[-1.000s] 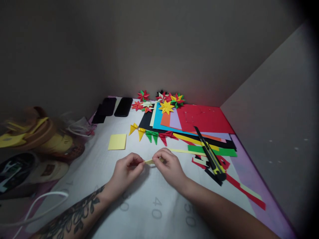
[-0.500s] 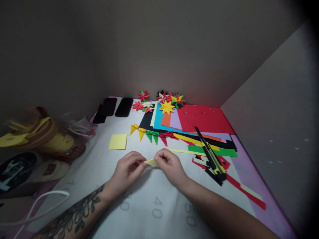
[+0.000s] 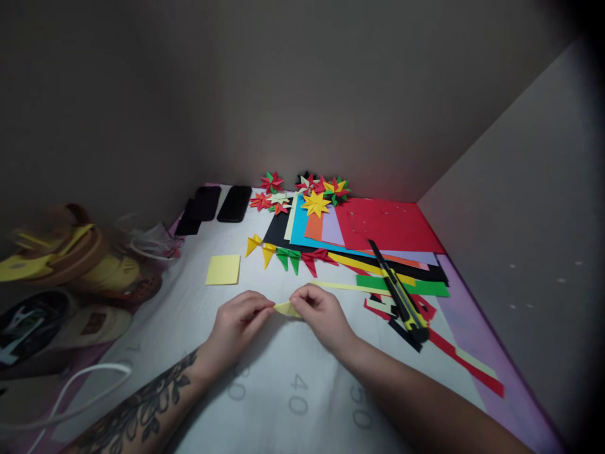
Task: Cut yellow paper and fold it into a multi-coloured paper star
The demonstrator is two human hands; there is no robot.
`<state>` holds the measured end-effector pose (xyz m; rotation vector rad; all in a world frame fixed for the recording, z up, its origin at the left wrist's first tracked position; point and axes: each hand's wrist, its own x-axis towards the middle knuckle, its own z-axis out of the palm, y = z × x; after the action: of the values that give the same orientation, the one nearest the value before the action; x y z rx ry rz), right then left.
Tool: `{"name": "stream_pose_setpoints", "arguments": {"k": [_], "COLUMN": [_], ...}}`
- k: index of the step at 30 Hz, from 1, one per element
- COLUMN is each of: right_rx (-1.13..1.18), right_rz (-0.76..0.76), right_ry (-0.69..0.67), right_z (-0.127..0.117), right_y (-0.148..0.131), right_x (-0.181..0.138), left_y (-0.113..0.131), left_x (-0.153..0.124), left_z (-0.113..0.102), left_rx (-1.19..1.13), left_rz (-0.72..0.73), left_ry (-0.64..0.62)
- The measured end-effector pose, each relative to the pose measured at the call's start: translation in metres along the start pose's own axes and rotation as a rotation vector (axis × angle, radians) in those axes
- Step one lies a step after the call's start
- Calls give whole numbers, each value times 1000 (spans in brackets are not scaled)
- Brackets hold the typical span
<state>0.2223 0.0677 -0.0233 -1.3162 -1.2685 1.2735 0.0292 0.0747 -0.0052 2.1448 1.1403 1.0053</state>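
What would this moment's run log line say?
left hand: pinching yellow folded paper piece | right hand: pinching its other end | nearby: utility knife, yellow square sheet

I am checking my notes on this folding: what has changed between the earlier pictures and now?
The left hand and right hand keep pinching the small folded pale-yellow paper piece. They drew slightly closer together, and the piece now looks more triangular than the thin strip before. The square yellow paper sheet and yellow-black utility knife stayed put.

A small pale-yellow folded paper piece (image 3: 285,308) lay just below frame centre, pointed, nearly flat, pinched at both ends.
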Motion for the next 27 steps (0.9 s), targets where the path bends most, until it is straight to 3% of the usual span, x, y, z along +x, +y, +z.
{"name": "stream_pose_setpoints", "arguments": {"k": [14,21,27], "right_rx": [-217,-242,-257], "right_rz": [-224,-218,-156], "right_ry": [2,-44,-68], "right_z": [4,5,9], "right_y": [-8,-5,-1], "right_x": [-4,-3,-6], "left_y": [7,5,5], "left_x": [5,3,1], "left_z": [0,5,6], "left_rx": [-46,-25,-30], "left_rz": [-229,-177,-206], "left_ry": [-133,-258,-244]}}
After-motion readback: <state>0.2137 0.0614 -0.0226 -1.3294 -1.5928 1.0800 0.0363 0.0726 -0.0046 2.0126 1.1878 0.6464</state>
